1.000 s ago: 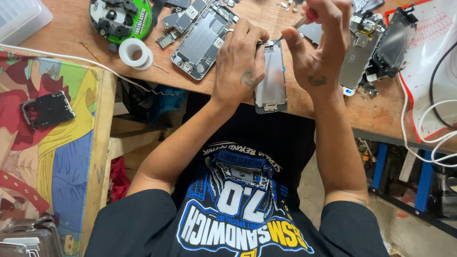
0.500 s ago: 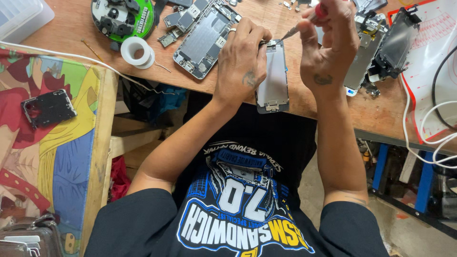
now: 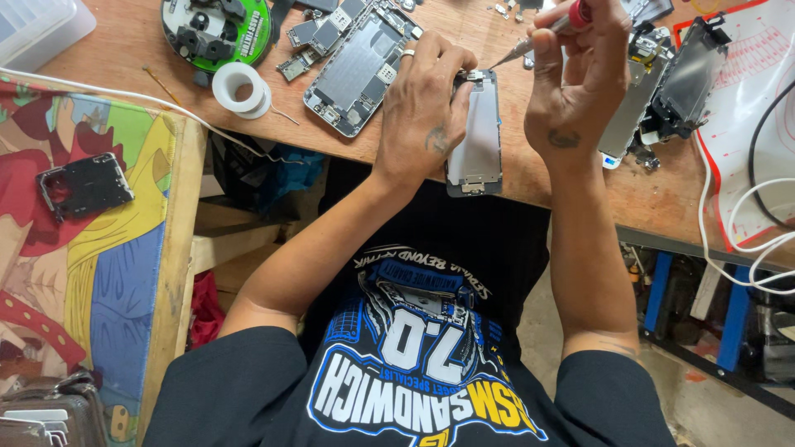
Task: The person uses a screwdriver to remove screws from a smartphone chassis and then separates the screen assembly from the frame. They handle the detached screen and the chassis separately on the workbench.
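**Bench note: screwdriver tip at top end of phone display panel**

The left hand (image 3: 426,108) is pressing down on the phone display panel (image 3: 479,136), fingers curled over its left edge and upper corner, pinning it flat on the wooden workbench (image 3: 571,186). The panel is lying lengthwise, inner side up, just ahead of the person's chest at the near edge of the bench.

The right hand (image 3: 575,79) is gripping a thin screwdriver (image 3: 538,37) with a red cap, fingers closed narrowly round the shaft. The tip is pointing toward 8 o'clock and meeting the panel's top end, just beside the left fingertips.

At 10 o'clock from the panel, an opened phone chassis (image 3: 360,62) is lying tilted, circuit parts exposed. Further toward 9 o'clock, a white tape roll (image 3: 240,87) is sitting near a round green-rimmed tray (image 3: 217,29). At 3 o'clock, another stripped phone body (image 3: 633,99) is lying beside a dark screen assembly (image 3: 687,79), which is resting on a white mat with red border (image 3: 758,124). A black phone case (image 3: 84,184) is lying well apart at 9 o'clock on a colourful cloth (image 3: 91,273).
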